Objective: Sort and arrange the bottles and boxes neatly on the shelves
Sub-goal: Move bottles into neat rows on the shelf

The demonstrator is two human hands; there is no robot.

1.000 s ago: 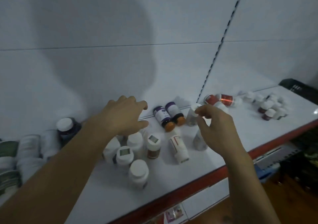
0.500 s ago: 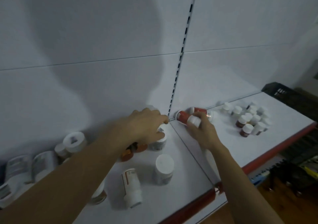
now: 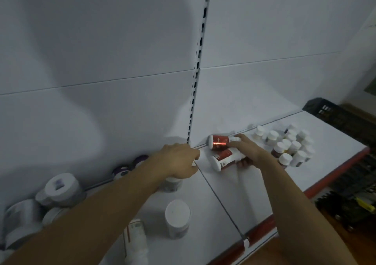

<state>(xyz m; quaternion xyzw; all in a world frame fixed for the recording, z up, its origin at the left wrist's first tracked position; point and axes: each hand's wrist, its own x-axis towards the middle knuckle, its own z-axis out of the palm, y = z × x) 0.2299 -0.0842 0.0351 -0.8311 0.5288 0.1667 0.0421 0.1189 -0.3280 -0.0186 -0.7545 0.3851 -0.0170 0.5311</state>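
right hand (image 3: 247,153) has shifted onto red bottle (image 3: 224,158), fingers curled round it; left hand (image 3: 179,161) fingers hidden.

Two lying bottles (image 3: 220,142) rest far back on the shelf (image 3: 254,193), right of the post (image 3: 196,102). A bottle cluster (image 3: 293,148) stands right of them, a lone upright bottle (image 3: 177,218) front left.

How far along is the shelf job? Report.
Done: the small capped bottles stand grouped at right. In hand: the right hand grips a lying red bottle, a second red bottle lies behind it; the left hand holds a grey bottle upright. Left: the tipped bottle at the front and the far-left jumble.
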